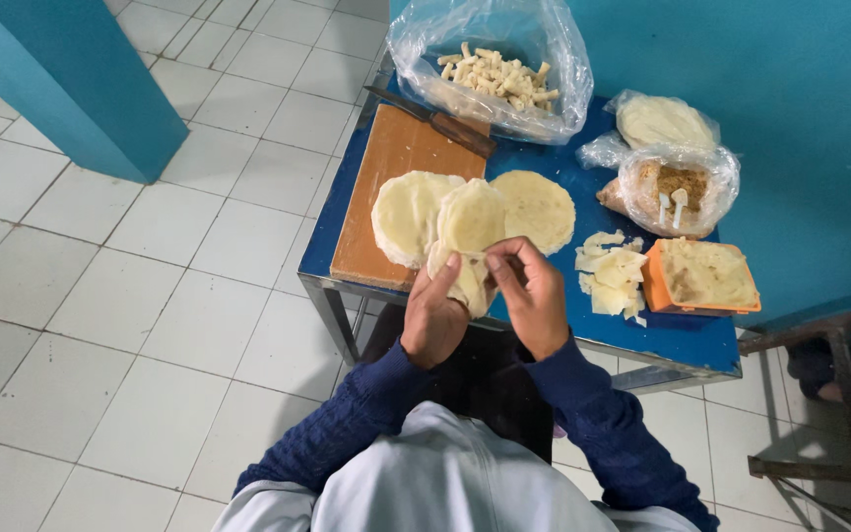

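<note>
- White floor tiles and teal walls surround a small blue worktop (544, 330), which you look down on from above.
- Your left hand (433, 313) cradles a pale dough round (467, 279) from beneath, fingers curled up around its lower edge, thumb on top.
- Your right hand (532, 296) pinches the same round at its right rim, fingertips closed on the dough.
- Held just above the near edge of the worktop, the round sags a little between both hands.
- Three more rounds lie flat behind it, overlapping: one (406, 215) on a wooden board (386, 158), one (473, 215) in the middle, one (540, 209) on the blue surface.
- A knife (435, 120) rests across the far end of the board.
- At the back, a clear bag (490, 64) holds short pale sticks; two smaller bags (667, 177) sit to the right.
- An orange tub (701, 278) and a heap of pale shavings (613, 276) are at right, near your right hand.
- To work the edge well, judging by the sag, keep the left palm flat under the dough for support, and pinch lightly so the thin rim does not tear.
</note>
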Available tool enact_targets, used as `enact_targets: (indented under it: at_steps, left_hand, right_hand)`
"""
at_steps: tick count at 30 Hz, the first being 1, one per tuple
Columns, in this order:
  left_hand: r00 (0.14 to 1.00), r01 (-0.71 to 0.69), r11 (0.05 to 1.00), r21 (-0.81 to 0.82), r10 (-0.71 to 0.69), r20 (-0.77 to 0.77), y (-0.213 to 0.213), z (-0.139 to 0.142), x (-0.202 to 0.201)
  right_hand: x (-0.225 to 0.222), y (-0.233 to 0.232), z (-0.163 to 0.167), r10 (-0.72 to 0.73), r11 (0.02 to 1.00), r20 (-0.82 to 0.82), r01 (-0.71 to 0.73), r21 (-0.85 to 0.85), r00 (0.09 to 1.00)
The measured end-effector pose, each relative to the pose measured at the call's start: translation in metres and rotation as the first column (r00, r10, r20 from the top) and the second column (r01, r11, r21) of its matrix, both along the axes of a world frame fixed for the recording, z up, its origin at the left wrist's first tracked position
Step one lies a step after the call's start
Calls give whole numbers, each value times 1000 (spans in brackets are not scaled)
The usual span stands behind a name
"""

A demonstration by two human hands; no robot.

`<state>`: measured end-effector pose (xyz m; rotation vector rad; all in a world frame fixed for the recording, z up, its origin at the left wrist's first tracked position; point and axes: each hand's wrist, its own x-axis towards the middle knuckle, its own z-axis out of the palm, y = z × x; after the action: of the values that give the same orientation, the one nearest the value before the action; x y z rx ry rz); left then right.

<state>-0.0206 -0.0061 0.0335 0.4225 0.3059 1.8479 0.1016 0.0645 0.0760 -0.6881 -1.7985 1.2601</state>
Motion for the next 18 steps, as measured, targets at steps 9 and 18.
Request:
enact_targets:
  at_steps: [9, 18]
  left_hand:
    - [996, -66, 997, 31, 68, -56, 6, -9, 2]
    - [979, -72, 980, 184, 105, -176, -3, -4, 12]
  right_hand:
    - [-3, -3, -8, 45, 994, -167, -61, -92, 985]
    - [-13, -30, 25, -233, 873, -25, 220, 435, 972]
